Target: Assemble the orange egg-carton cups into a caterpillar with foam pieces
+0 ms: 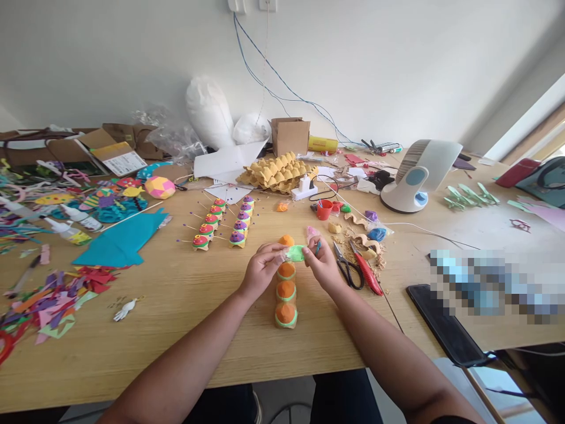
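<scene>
Between my two hands is a small piece of bright green modelling clay (295,253), seemingly in a clear plastic bag. My left hand (263,268) pinches its left end, and my right hand (324,265) pinches its right end. A small blue thing (318,247) shows at my right fingers; its kind is unclear. Under and in front of the hands stands an egg-carton strip (286,292), its bumps covered in orange clay with light green round their lower edges. The hands partly hide its far end.
Black scissors (348,268) and a red-handled cutter (367,270) lie right of my right hand. Beyond stand a decorated red strip (209,225), a purple strip (242,222) and a red cup (324,209). Further right are a white fan (417,176) and a black phone (445,324).
</scene>
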Demonstrator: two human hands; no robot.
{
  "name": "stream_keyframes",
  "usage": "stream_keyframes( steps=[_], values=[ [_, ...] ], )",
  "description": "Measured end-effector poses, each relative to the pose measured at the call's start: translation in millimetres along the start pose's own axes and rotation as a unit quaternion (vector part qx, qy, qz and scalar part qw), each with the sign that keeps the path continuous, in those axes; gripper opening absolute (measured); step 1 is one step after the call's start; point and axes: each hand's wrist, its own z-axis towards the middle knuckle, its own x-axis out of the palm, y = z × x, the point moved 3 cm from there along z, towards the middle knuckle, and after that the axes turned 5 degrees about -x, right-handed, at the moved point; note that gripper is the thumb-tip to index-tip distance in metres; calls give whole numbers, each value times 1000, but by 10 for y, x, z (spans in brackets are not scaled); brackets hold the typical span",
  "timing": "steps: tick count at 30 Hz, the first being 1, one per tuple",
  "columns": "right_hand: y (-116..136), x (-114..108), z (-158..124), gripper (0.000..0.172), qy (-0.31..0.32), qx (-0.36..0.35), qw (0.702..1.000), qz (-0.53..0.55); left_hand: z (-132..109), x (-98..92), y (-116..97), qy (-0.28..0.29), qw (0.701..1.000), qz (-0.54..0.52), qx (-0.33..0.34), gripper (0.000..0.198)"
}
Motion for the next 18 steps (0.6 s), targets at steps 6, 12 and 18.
stream_keyframes(
  steps=[6,12,18],
  values=[
    [44,26,-6,53,48,2,998,-37,-15,18,12,2,999,-31,-40,29],
    [-4,65,4,49,81,29,995,-46,-21,31,35,12,997,-40,-57,30],
    [-85,30,12,50,51,31,998,-37,-14,36,54,27,997,-39,-55,27]
  ],
)
